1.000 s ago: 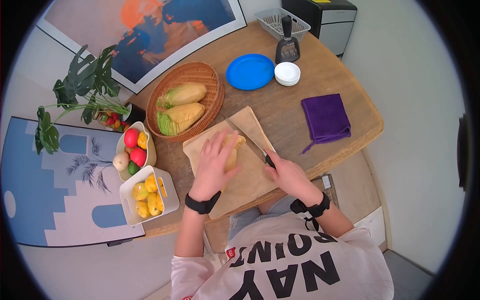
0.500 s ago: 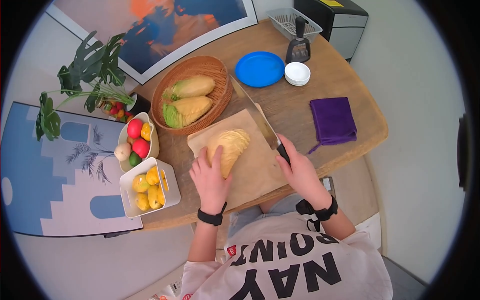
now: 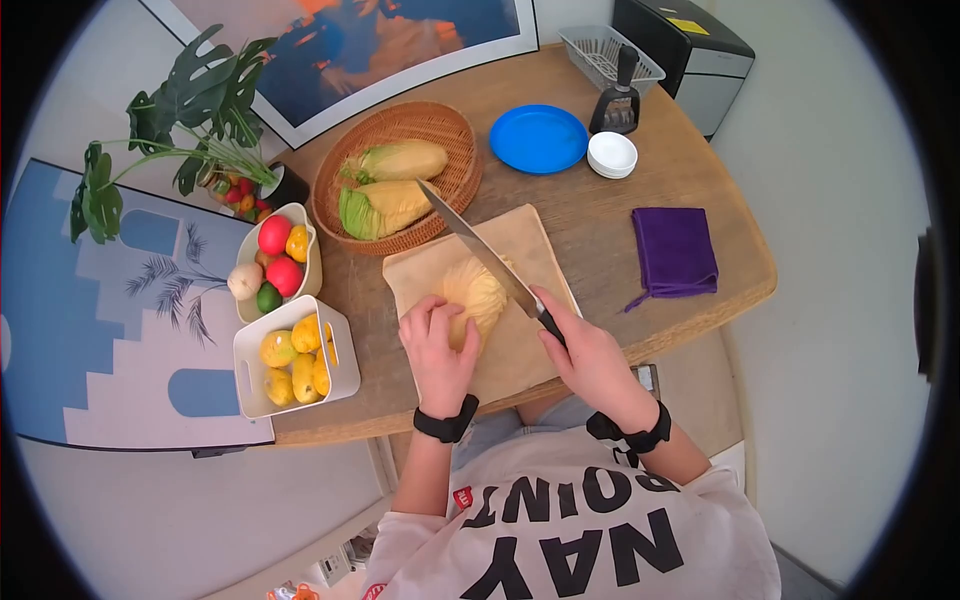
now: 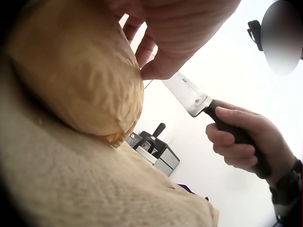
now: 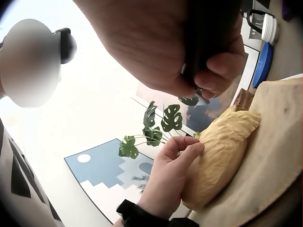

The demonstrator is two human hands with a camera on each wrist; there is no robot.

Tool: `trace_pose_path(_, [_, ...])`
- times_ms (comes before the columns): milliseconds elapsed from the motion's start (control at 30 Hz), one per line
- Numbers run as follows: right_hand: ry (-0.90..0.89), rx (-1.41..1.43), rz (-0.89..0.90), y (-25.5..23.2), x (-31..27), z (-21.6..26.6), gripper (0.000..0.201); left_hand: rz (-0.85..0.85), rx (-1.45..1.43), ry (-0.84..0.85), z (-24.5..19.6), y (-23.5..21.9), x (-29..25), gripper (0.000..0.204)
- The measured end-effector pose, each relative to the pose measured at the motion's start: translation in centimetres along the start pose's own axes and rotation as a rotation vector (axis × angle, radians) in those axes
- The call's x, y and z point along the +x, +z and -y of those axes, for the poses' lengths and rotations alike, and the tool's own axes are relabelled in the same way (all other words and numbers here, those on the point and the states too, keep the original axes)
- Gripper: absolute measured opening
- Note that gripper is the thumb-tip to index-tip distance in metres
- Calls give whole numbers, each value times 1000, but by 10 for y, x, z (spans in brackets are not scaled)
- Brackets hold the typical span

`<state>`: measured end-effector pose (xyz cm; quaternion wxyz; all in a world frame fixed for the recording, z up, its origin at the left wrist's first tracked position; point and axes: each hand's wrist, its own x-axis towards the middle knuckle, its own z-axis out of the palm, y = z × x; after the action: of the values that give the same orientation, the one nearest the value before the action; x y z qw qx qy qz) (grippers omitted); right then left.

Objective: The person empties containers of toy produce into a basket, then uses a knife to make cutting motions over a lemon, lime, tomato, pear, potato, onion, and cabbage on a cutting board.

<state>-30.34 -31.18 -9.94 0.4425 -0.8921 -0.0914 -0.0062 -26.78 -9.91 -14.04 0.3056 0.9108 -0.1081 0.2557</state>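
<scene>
In the head view, a cut piece of pale yellow napa cabbage (image 3: 480, 290) lies on a tan cutting board (image 3: 533, 240). My left hand (image 3: 440, 350) holds it from the near left, fingers bent over its upper side, as the left wrist view also shows on the cabbage (image 4: 80, 71). My right hand (image 3: 595, 370) grips the black handle of a kitchen knife (image 3: 490, 262). Its blade is raised above the board and points away from me, the tip overlapping the basket in the head view. The right wrist view shows the cabbage's (image 5: 220, 156) wrinkled leaves, with thumb and fingers at its top.
Beyond the board, a wicker basket (image 3: 465, 140) holds two napa cabbages. A blue plate (image 3: 540, 138), white bowls (image 3: 612, 153) and a black-handled tool (image 3: 616, 105) stand at the back. Left are two fruit and vegetable bins (image 3: 347, 365); right, a purple cloth (image 3: 675, 252).
My left hand, earlier spread over the cabbage, moved to its near left side and bent its fingers on it. The knife rose from low beside the cabbage, and its blade has swung left.
</scene>
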Motion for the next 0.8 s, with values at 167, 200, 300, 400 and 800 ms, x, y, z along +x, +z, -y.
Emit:
trace_pose_path(167, [-65,-151,26,3,5,-7,51,106,70,-18,-13,-8,3,46])
trace_pose_path(200, [-64,-142,21,-3,4,-3,50,127,41,-13,-9,-9,1,48])
trace_pose_path(300, [-78,-130,-39,-12,3,8,47,215,-3,84,6,-14,4,53])
trace_pose_path(400, [-64,-206,10,-11,6,-3,43,266,74,246,12,-22,11,52])
trace_pose_path(800, [-95,-272,21,-7,9,-3,38,20,107,105,3,-18,2,21])
